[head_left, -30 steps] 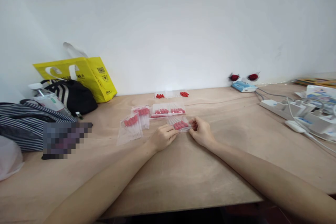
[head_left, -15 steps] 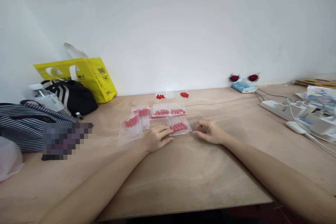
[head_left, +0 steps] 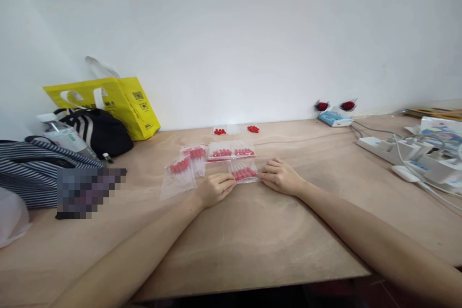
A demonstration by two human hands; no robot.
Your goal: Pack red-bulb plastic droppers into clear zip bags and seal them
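A clear plastic bag of red-tipped sticks (head_left: 244, 173) lies flat between my hands. My left hand (head_left: 215, 189) is closed at its lower left corner, fingers pinched together. At its right edge my right hand (head_left: 280, 177) is closed too, thumb and fingertips on the plastic. Two more such bags overlap to the left, a nearer one (head_left: 180, 168) and a farther one (head_left: 197, 156). Just behind the middle bag lie a left bag (head_left: 221, 152) and a right bag (head_left: 244, 150). Farther back, red tips show at the left (head_left: 220, 131) and at the right (head_left: 253, 129).
On the wooden table (head_left: 252, 250), a yellow bag (head_left: 139, 110), a black bag (head_left: 104, 132), a bottle (head_left: 68, 137) and a striped cloth bag (head_left: 32, 173) stand at the left. A blue-white packet (head_left: 334, 119), a power strip (head_left: 371, 145) and cables are at the right.
My right hand has moved slightly left and its fingers have closed onto the bag's right edge. The fingers of my left hand have drawn together at the near left corner.
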